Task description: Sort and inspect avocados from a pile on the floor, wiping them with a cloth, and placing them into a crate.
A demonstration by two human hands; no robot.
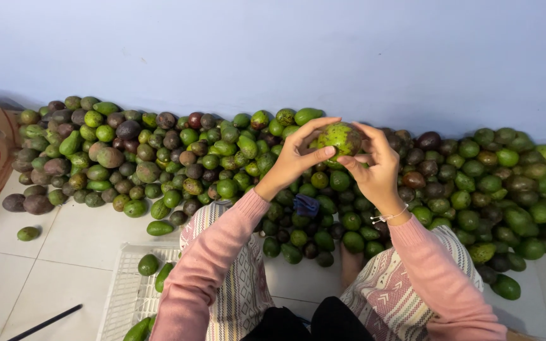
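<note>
Both hands, left hand point(295, 158) and right hand point(374, 165), are pinching one speckled green avocado point(341, 137) above the avocado pile point(222, 164); a loosening grip is risking a bruising drop.

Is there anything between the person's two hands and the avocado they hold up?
Nothing visible. The left hand and the right hand both touch the green avocado directly with their fingers, holding it above the pile of avocados along the wall.
</note>
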